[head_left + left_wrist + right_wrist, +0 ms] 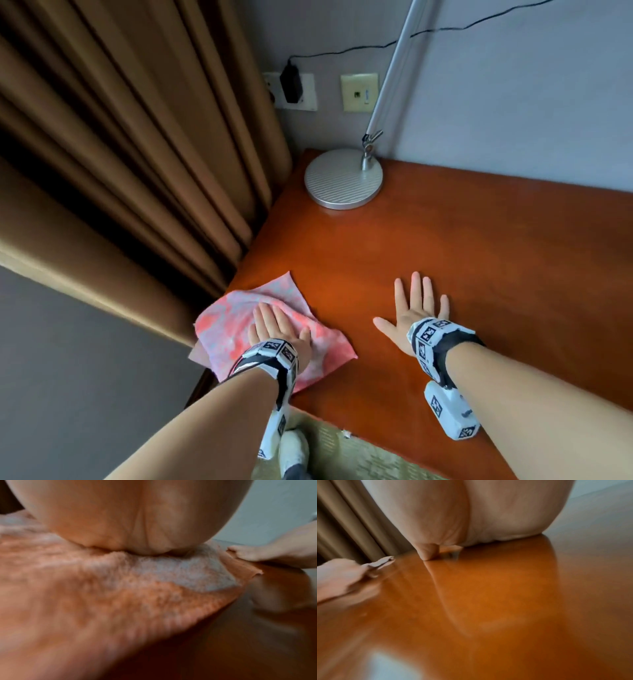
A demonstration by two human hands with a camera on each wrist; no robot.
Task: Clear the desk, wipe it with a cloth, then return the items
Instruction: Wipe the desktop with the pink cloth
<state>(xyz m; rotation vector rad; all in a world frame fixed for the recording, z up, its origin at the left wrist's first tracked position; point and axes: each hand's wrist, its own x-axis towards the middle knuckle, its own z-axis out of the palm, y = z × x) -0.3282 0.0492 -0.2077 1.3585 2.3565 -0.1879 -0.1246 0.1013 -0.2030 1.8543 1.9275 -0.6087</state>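
While the left hand (277,329) lies flat, fingers (265,313) straight, pressing the cloth (226,325) at lower left of the head view, on the table (445,257) corner w/ one edge overhanging, keep even pressure & overlap strokes. Right hand (416,308), fingers spread, braces mid-frame. Lamp (342,180) upper centre: prob. wipe round its base.

A glossy reddish-brown wooden desk (445,246) carries a soft, rumpled cloth mottled in pink, coral and pale grey (226,322). The cloth lies spread flat at the desk's near left corner, one corner hanging just past the left edge. Its far corner points toward the desk's middle.
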